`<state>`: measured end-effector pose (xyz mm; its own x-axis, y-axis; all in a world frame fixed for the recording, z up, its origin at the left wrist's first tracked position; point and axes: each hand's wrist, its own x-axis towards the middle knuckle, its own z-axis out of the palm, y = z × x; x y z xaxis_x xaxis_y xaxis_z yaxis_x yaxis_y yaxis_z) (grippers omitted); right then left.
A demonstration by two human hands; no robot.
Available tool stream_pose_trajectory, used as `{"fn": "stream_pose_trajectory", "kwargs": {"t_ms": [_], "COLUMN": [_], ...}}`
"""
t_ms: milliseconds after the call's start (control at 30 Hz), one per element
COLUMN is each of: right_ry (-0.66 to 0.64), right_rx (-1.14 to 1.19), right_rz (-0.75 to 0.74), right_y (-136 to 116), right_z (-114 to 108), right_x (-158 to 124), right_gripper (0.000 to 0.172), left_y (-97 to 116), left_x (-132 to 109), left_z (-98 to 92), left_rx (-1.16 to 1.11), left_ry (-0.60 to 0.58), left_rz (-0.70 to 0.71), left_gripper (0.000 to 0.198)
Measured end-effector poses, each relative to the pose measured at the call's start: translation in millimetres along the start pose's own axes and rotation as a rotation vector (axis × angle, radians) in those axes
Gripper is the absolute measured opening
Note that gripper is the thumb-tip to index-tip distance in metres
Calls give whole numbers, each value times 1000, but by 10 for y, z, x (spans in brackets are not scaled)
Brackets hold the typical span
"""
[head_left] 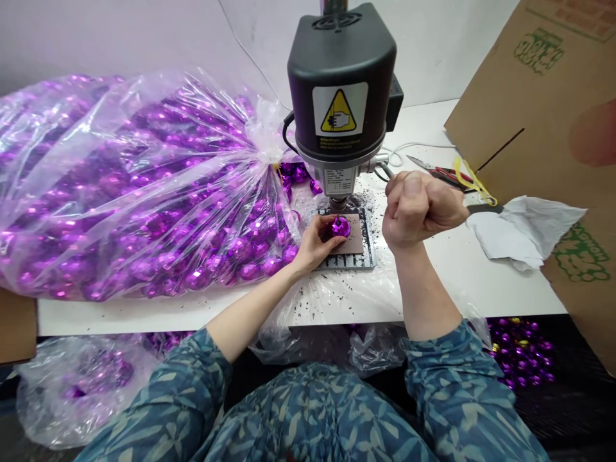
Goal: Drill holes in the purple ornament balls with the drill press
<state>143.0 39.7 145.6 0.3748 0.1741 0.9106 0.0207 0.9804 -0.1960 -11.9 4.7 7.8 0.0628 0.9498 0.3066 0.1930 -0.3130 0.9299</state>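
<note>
My left hand (315, 244) pinches a shiny purple faceted ball (341, 226) between thumb and fingers. The ball rests on a flat brown board (355, 239) lying on the slotted metal base (369, 256) of a drill press (339, 96). Directly above the ball sits the machine's chuck (338, 204); whether the bit touches the ball I cannot make out. My right hand (421, 208) is closed in a fist at the right of the machine, around the end of its feed lever (385, 172), most of which the fingers hide.
A big clear bag (144, 192) of purple balls fills the table's left side. Pliers (433, 170), yellow-handled scissors (474, 183) and white paper (510, 234) lie right, beside a tall cardboard box (553, 128). Dark shavings surround the base. More purple balls (522, 353) are below the table edge.
</note>
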Motion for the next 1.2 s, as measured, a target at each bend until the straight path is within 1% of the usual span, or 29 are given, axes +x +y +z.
{"fn": "stream_pose_trajectory", "kwargs": {"t_ms": [133, 233, 300, 400, 467, 533, 567, 600, 633, 667, 700, 800, 833, 867, 900, 933, 967, 1000, 1033, 1067, 1100, 1133, 1167, 1200], "right_ry": [32, 26, 30, 51, 27, -3, -10, -14, -19, -24, -30, -34, -38, -37, -37, -39, -37, -33, -29, -30, -35, -42, -49, -53], "right_rx": [-28, -27, -14, -34, -127, -161, -133, -102, -71, -46, -36, -72, -96, -118, -130, -131, -123, -108, -90, -76, -73, -88, -119, -164], "right_rz": [-27, -73, -49, 54, 179, 266, 284, 289, 290, 291, 292, 278, 276, 274, 279, 291, 304, 310, 313, 316, 316, 314, 314, 314], "right_y": [61, 81, 52, -44, -105, -129, -125, -114, -97, -78, -60, -25, -21, -20, -22, -27, -32, -39, -44, -49, -51, -50, -45, -38], "right_z": [-33, -69, -58, 50, 163, 271, 312, 344, 364, 375, 379, 369, 364, 359, 354, 349, 344, 338, 333, 327, 322, 318, 314, 311], "right_x": [-66, -138, -128, 64, 280, 492, 576, 638, 677, 697, 699, 661, 648, 638, 633, 632, 634, 637, 640, 642, 641, 636, 629, 619], "right_gripper": [57, 61, 64, 65, 66, 66, 67, 68, 68, 68, 67, 61, 60, 60, 61, 62, 64, 66, 67, 67, 67, 68, 68, 68], "left_y": [19, 15, 6, 15, 67, 182, 265, 364, 476, 594, 713, 1003, 1057, 1084, 1084, 1057, 1007, 938, 853, 758, 657, 554, 453, 358], "left_x": [-5, -11, -10, 8, 14, -22, -71, -146, -250, -383, -540, -1060, -1203, -1305, -1352, -1333, -1243, -1082, -858, -583, -275, 47, 364, 657], "left_z": [0, -1, 1, 0, -11, -36, -51, -66, -77, -83, -81, -25, 0, 20, 27, 15, -20, -79, -157, -247, -340, -425, -493, -537], "left_rx": [-29, -50, -45, -2, 56, 134, 175, 214, 246, 267, 275, 336, 393, 447, 489, 504, 492, 475, 467, 481, 542, 622, 696, 754], "left_ry": [-2, -5, -6, -5, 19, 67, 90, 95, 70, 8, -95, -521, -632, -710, -749, -751, -718, -643, -538, -403, -249, -127, -52, -7], "left_rz": [-1, -11, -11, -16, -30, -44, -47, -42, -24, 9, 58, 242, 295, 339, 377, 400, 404, 386, 346, 284, 205, 109, 41, 7], "left_gripper": [57, 57, 56, 52, 49, 47, 46, 44, 40, 37, 34, 34, 35, 36, 36, 35, 30, 23, 13, 11, 17, 23, 27, 30]}}
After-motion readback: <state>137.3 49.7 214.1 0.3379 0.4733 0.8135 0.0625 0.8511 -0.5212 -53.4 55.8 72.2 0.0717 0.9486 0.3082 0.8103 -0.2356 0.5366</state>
